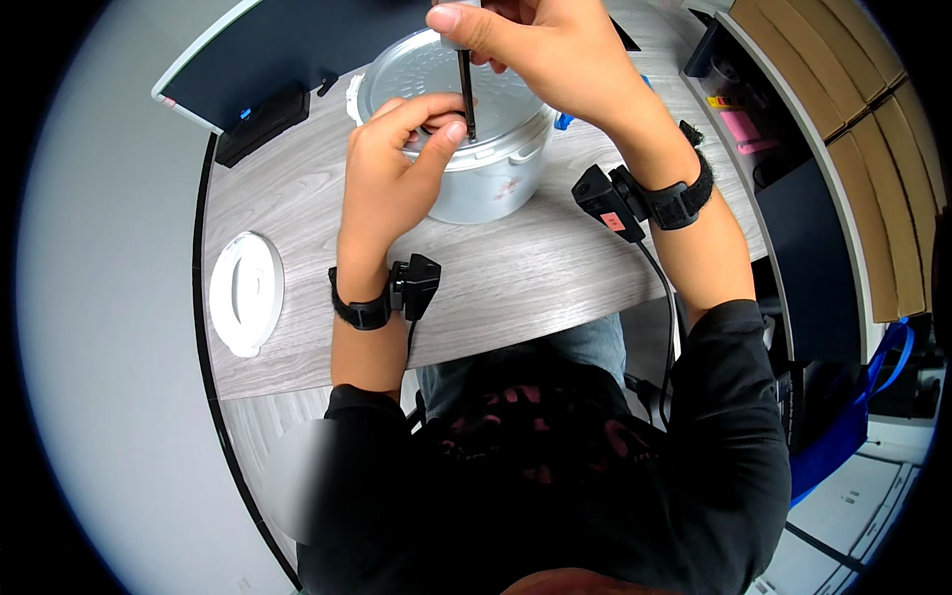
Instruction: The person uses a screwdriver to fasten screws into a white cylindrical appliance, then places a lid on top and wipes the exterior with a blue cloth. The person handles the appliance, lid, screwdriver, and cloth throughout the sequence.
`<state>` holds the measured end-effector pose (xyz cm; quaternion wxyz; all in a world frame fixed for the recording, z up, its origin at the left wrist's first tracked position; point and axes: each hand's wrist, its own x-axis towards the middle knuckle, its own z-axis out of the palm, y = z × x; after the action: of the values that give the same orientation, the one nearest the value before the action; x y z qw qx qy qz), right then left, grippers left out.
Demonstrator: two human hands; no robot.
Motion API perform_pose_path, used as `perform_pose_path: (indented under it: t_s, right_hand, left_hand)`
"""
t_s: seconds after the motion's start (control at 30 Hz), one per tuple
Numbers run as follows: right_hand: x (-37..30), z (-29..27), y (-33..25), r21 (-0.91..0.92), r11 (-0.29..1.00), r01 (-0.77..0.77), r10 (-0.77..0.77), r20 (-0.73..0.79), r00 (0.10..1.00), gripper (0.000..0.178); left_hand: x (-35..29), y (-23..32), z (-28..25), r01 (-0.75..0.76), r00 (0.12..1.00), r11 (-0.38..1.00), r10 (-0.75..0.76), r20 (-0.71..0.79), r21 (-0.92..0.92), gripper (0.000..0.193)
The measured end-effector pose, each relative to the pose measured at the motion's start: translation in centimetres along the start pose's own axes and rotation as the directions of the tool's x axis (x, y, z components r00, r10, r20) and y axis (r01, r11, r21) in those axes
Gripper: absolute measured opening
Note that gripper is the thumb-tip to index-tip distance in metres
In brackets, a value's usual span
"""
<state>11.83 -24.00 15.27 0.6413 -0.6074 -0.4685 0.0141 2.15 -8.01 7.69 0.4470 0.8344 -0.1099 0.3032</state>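
A round white tub-like appliance [486, 188] stands at the far side of the desk, with a shiny grey dimpled disc [416, 74] on top. My right hand [540, 50] is closed around the grey handle of a screwdriver [465, 84]. Its dark shaft points down, nearly upright, with the tip at the near rim of the top. Beside that tip, my left hand [387, 174] rests on the rim, fingers curled and thumb close to the shaft. What lies under those fingers is mostly hidden; something dark shows there.
An oval white plastic cover [246, 295] lies on the wood-grain desk [496, 268] at the left. Behind stand a monitor [288, 50] and a black box [263, 127]. Shelves with cardboard boxes [878, 198] line the right side. A cable [662, 273] hangs from my right wrist strap.
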Motion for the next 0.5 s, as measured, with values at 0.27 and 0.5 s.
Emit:
perform_pose_path:
  t_s: [0.27,0.5]
  right_hand:
    - [0.2,0.0,-0.4,-0.181,0.983,-0.013,0.012,-0.009,1.0,0.027]
    - [0.2,0.8,0.6,0.159,0.987,0.027,-0.022,-0.034,0.999,0.029]
  left_hand:
    - [0.0,-0.6,1.4,0.007,0.994,0.999,-0.013,-0.105,-0.052,0.016]
    - [0.0,-1.3,1.8,-0.025,0.995,0.995,0.015,-0.1,-0.094,0.007]
